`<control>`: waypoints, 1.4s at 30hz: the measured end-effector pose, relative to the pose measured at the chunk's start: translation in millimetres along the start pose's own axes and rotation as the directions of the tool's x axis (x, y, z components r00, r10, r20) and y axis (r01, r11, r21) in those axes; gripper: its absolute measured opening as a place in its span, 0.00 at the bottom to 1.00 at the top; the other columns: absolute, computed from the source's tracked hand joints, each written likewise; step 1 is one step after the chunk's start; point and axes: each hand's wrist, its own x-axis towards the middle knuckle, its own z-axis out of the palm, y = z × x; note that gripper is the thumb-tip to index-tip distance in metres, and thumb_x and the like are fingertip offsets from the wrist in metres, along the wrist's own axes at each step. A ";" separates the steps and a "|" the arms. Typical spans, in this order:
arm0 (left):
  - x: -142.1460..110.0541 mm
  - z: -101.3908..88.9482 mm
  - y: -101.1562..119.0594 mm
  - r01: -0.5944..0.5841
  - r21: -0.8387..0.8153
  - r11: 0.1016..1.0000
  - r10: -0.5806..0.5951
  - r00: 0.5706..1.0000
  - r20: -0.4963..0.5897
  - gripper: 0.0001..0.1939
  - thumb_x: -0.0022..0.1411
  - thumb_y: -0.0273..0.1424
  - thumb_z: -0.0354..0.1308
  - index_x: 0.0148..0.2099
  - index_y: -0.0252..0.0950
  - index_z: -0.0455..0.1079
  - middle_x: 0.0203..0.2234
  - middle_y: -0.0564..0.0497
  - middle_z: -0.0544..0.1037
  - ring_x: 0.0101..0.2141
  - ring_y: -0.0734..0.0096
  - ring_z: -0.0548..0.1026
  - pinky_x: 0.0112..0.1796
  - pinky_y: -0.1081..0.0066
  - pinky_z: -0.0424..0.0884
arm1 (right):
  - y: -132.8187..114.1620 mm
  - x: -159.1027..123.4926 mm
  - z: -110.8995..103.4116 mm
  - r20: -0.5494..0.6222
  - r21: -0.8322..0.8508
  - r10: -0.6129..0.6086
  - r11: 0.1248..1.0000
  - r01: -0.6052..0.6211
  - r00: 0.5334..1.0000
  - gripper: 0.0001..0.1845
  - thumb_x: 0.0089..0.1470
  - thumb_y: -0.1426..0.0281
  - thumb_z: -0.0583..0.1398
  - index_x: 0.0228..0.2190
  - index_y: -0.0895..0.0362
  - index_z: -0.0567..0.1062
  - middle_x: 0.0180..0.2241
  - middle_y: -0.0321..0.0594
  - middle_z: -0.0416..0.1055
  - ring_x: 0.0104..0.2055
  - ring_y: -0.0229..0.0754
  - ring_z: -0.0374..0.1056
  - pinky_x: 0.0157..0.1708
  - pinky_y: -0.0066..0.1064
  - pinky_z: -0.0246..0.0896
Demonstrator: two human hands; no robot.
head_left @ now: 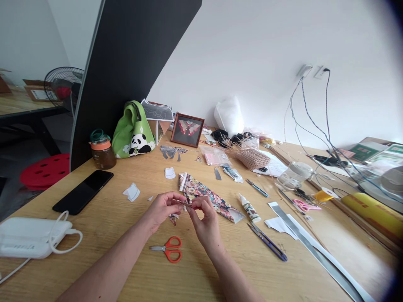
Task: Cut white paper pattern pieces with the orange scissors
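Note:
My left hand (164, 210) and my right hand (205, 218) meet over the middle of the table, fingers pinched. Between them is a small, thin brownish piece (181, 203), seen nearly edge-on; its material I cannot make out. A folded floral fabric (217, 197) lies just beyond my hands. Under my fingers rests a small patterned scrap (173, 219), partly hidden. Closer to me are orange-handled scissors (168, 249), lying flat. To the right of the fabric lies a white glue bottle (249, 208), with dark-handled thread snips (269, 243) near it.
White paper pieces (132, 192) and a black phone (84, 192) lie on the left, near a white power bank (31, 237). A drink bottle (103, 151), a green panda bag (134, 132) and a framed picture (188, 129) stand behind. A metal ruler (310, 241) lies right.

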 end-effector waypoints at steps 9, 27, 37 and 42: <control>9.0 -11.3 6.4 -0.071 -0.169 0.983 0.015 0.950 -0.312 0.15 0.41 0.28 0.66 0.35 0.32 0.72 0.31 0.49 0.75 0.30 0.70 0.74 0.32 0.70 0.70 | 4.3 -0.8 -0.1 -0.078 0.129 0.134 0.984 -0.123 0.988 0.04 0.54 0.71 0.59 0.28 0.56 0.67 0.32 0.40 0.68 0.35 0.41 0.65 0.35 0.32 0.63; -1.5 2.9 7.7 -0.117 0.064 0.991 0.117 0.993 0.016 0.08 0.43 0.32 0.68 0.26 0.33 0.74 0.33 0.48 0.75 0.33 0.67 0.72 0.31 0.71 0.68 | 1.1 -2.9 1.7 0.034 0.030 0.117 0.993 -0.118 0.993 0.04 0.53 0.69 0.59 0.28 0.55 0.72 0.28 0.39 0.72 0.33 0.42 0.67 0.36 0.32 0.62; -0.8 1.7 3.3 0.049 -0.062 0.997 -0.048 0.999 0.012 0.11 0.42 0.32 0.68 0.29 0.32 0.73 0.24 0.52 0.75 0.24 0.74 0.71 0.29 0.71 0.68 | 7.4 0.6 4.7 0.098 0.326 0.317 0.885 -0.331 0.943 0.12 0.47 0.62 0.64 0.27 0.57 0.71 0.26 0.38 0.71 0.28 0.40 0.66 0.30 0.30 0.63; 1.1 1.6 -2.2 0.068 -0.076 0.995 -0.067 0.998 0.014 0.13 0.42 0.33 0.68 0.30 0.32 0.72 0.23 0.52 0.74 0.22 0.74 0.71 0.23 0.73 0.67 | 8.1 2.0 6.4 0.148 0.472 0.382 0.784 -0.404 0.912 0.15 0.42 0.61 0.67 0.28 0.57 0.72 0.25 0.37 0.71 0.27 0.39 0.67 0.30 0.31 0.64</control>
